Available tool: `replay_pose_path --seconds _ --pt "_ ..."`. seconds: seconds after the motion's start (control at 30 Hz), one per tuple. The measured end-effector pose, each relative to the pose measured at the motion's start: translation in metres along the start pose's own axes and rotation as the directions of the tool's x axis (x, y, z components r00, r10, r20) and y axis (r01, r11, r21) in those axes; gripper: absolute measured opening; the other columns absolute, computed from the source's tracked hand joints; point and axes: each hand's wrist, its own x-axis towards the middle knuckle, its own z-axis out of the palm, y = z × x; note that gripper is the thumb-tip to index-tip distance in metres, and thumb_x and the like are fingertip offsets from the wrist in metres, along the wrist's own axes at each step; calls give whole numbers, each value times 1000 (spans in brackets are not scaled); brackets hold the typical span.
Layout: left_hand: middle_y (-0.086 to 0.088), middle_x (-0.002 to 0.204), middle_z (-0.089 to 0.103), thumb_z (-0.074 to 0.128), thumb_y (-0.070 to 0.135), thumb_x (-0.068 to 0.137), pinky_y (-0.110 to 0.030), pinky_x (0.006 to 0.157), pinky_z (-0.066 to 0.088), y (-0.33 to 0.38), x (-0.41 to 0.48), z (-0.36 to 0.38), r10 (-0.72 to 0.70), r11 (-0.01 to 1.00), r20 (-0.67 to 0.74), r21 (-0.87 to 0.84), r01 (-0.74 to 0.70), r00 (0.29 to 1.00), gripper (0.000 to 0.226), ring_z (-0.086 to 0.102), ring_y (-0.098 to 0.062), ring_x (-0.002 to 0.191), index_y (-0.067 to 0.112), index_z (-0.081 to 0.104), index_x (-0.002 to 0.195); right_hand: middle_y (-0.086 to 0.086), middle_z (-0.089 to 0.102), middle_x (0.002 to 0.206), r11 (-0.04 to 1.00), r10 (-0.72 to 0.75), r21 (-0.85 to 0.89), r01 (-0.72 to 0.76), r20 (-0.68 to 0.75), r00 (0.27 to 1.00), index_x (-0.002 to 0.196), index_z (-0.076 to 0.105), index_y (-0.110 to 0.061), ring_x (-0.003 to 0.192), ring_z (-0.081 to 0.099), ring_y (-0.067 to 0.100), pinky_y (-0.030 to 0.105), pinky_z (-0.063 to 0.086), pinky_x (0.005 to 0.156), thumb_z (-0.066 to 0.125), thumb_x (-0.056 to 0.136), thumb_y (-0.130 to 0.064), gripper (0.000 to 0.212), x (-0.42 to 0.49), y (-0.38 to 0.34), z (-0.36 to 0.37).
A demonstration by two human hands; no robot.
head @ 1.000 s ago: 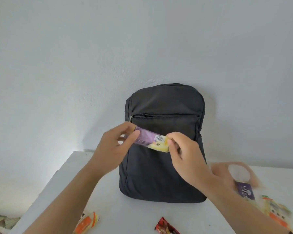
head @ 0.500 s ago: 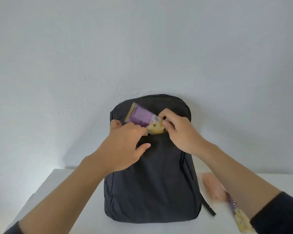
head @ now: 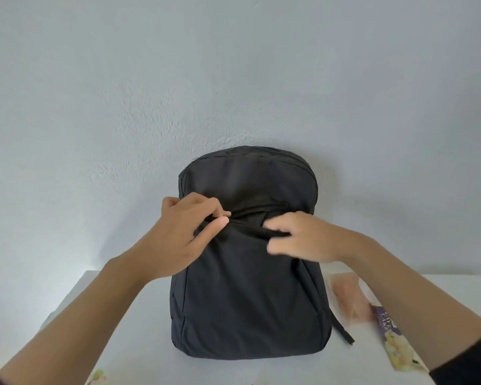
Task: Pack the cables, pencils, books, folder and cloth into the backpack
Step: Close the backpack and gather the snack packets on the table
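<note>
Backpack (head: 247, 301): upright on table (head: 139, 343), against wall, centre | front pocket (head: 261, 213): mouth runs left-right, gaping | left hand (head: 184, 234): thumb and forefinger pinch mouth's left end | right hand (head: 297, 237): blurred, apparently pinching lower lip, right | judgement: zip travel follows that axis, between hands.

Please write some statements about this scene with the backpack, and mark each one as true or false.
1. The backpack stands upright against the wall. True.
2. The left hand and the right hand both grip the edge of the front pocket. True.
3. The right hand holds the purple packet. False: the packet lies on the table, to the right of the backpack.
4. The front pocket is zipped shut. False: it gapes open between the hands.
</note>
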Motion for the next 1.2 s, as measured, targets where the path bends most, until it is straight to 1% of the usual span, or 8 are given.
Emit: replay_pose_path --seconds 0.1,0.27,0.47,0.57,0.7,0.8,0.93,1.2 --pt "22 121 66 33 43 109 -46 109 26 3 8 2 -40 999 35 14 39 999 22 53 1 121 35 45 92 -5 64 75 960 -25 -279 15 -31 999 75 55 -19 73 58 9 32 48 70 72 81 -30 22 0 1 4" --pt "11 99 65 26 38 111 -47 108 26 8 8 1 -114 993 13 -1 114 993 23 57 -7 92 30 47 104 5 64 75 975 -93 134 178 -481 872 78 65 -13 73 62 24 36 48 70 69 92 -12 15 -13 10 6" --pt "12 129 59 45 45 103 -50 111 39 12 -17 15 -40 998 -118 -52 34 992 29 54 -10 123 29 55 125 -4 72 115 861 -22 318 396 -756 655 112 70 -11 118 64 16 19 46 101 72 89 1 26 -40 21 53" --pt "13 151 48 51 51 99 -48 119 36 5 -33 19 -67 993 -98 -104 57 993 42 41 -8 143 36 50 138 -2 70 107 786 164 451 423 -812 560 104 68 -12 109 65 13 19 51 91 68 88 -8 17 -61 22 81" --pt "8 151 49 54 46 99 -52 119 36 5 -38 24 -101 992 -89 -91 93 991 45 40 -12 144 32 51 141 -7 66 78 840 216 530 119 -527 822 84 67 -22 75 63 11 25 53 72 68 96 -14 14 -85 38 146" --pt "5 141 55 55 40 98 -55 114 39 13 -36 30 -70 997 -168 -46 64 983 41 43 -16 139 27 55 137 -9 68 80 935 213 325 -141 -197 957 86 70 -25 75 63 8 34 56 73 72 93 -35 13 -93 47 194" --pt "5 130 60 58 32 98 -45 110 38 27 -27 36 -31 999 -226 -19 28 974 36 45 -15 131 23 60 132 -14 57 105 971 238 6 -239 87 967 116 59 -30 92 57 8 18 44 73 72 77 -68 56 -95 49 225" --pt "12 119 63 61 24 97 -28 104 43 26 -27 45 19 999 -250 -43 -30 968 30 53 -14 115 18 64 127 -5 56 100 987 156 -62 -149 139 978 105 46 -23 89 52 12 22 42 74 68 93 -26 25 -92 45 223"
